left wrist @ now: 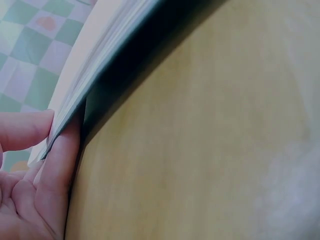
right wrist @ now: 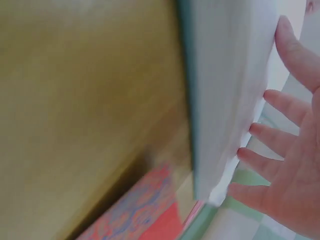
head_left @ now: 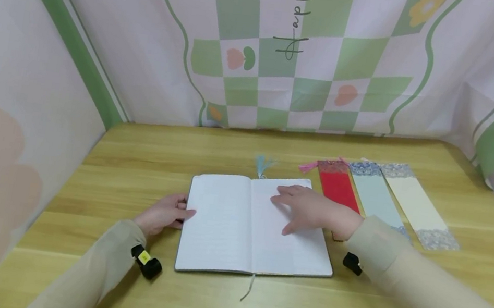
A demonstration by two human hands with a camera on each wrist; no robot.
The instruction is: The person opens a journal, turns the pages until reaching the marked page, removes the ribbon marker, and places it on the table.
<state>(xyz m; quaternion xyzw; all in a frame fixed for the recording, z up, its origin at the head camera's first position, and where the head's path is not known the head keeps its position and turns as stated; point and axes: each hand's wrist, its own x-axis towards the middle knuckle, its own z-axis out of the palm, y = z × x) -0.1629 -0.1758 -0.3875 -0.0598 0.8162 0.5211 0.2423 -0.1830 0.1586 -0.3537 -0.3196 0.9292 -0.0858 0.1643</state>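
An open notebook (head_left: pixel 217 223) with pale, faintly lined pages lies on the wooden table. My left hand (head_left: pixel 163 214) grips its left edge, thumb on the page and fingers beneath the cover; in the left wrist view, the cover edge (left wrist: pixel 107 82) is raised off the table there. Over the right page, my right hand (head_left: pixel 308 208) is spread, and its fingertips (right wrist: pixel 256 128) are right at the paper in the right wrist view. A light blue tassel (head_left: pixel 262 165) sticks out past the top by the spine, and a thin ribbon (head_left: pixel 249 288) hangs from the bottom.
Right of the notebook lie a red bookmark (head_left: pixel 337 185), a light blue bookmark (head_left: pixel 376 196) and a cream bookmark (head_left: pixel 417 204), all with patterned ends. The right forearm passes over their near side. A printed curtain (head_left: pixel 311 100) stands behind the table (head_left: pixel 158 147).
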